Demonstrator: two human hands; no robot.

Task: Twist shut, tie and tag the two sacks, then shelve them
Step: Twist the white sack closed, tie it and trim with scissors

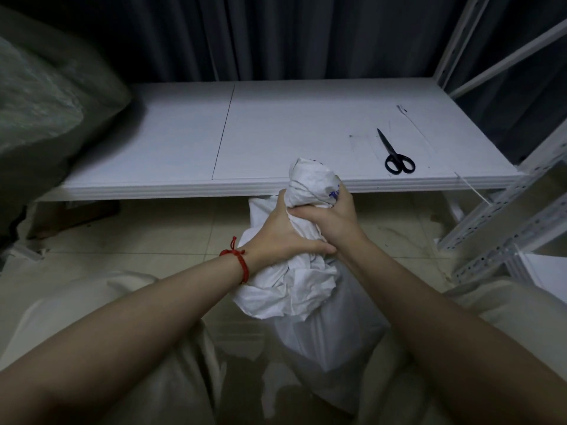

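A white woven sack (pixel 322 317) stands on the floor between my knees, its top gathered into a twisted neck (pixel 310 182) with blue print on it. My right hand (pixel 334 219) grips the neck high up, fingers curled round it. Just below, my left hand (pixel 285 234), with a red cord on the wrist, grips the bunched fabric. A second sack, grey-green and bulky (pixel 46 96), lies at the far left on the shelf.
A low white shelf board (pixel 276 133) lies in front of me, with black scissors (pixel 395 154) at its right. White perforated shelf posts (pixel 497 225) stand at the right. A dark curtain hangs behind. The floor is tiled.
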